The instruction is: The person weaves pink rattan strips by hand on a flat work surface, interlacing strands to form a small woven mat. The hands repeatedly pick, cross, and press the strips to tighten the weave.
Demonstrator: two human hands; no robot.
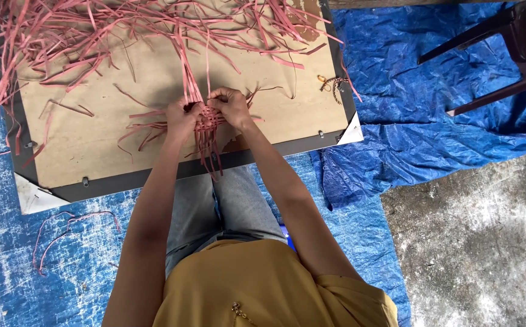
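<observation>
The person looks down at a flat wooden board (123, 121) w/ a dark frame edge, which lies on a blue tarpaulin (408, 121) on the floor. Both hands meet at the near-middle of the board, over a small woven patch (206, 118) of pink strips.

The left hand (182, 116) is closed on the left side of the patch, fingers curled in and pinching strips. The right hand (231, 106) is also closed on it from the right and top, fingers bent down on the weave. The two hands are almost touching, approx. thumb to thumb. Which single strip each finger holds is not clear, the view is too small there.

From the patch, loose strip ends go out in all directions: some hang toward the person over the board's near edge, some spread to the left, and a thin bundle runs away to a big loose pile of pink strips (93, 30) on the far part of the board.

Near the right edge of the board lies a small orange and dark object (330, 82), maybe scissors. A thin pink strip loop (69, 233) lies on the tarpaulin left of the person's knees. At the top right stand dark chair legs (493, 54). Bare grey concrete (475, 242) shows at the lower right. The person wears grey trousers and a yellow top.
</observation>
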